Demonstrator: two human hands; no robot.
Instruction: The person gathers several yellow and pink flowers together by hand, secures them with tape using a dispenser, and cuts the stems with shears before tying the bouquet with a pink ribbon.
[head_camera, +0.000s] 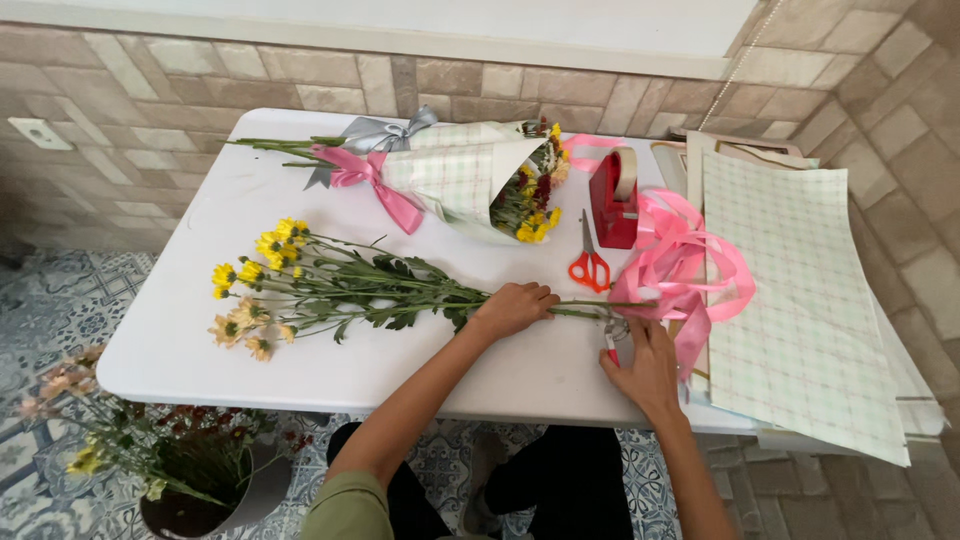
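Observation:
A loose bunch of yellow and pale chrysanthemums (300, 285) lies across the white table (180, 350), heads to the left, stems to the right. My left hand (512, 308) presses down on the stems near their middle. My right hand (642, 368) is at the cut ends of the stems (590, 312). Its fingers pinch a small red and metal object (612, 338) that I cannot make out clearly.
Two wrapped bouquets (460, 175) with pink and grey bows lie at the back. Orange scissors (590, 268), a red tape dispenser (615, 200) and pink ribbon (690, 255) sit near my right hand. Checked wrapping sheets (800, 300) overhang the right edge. A flower bucket (190, 470) stands on the floor.

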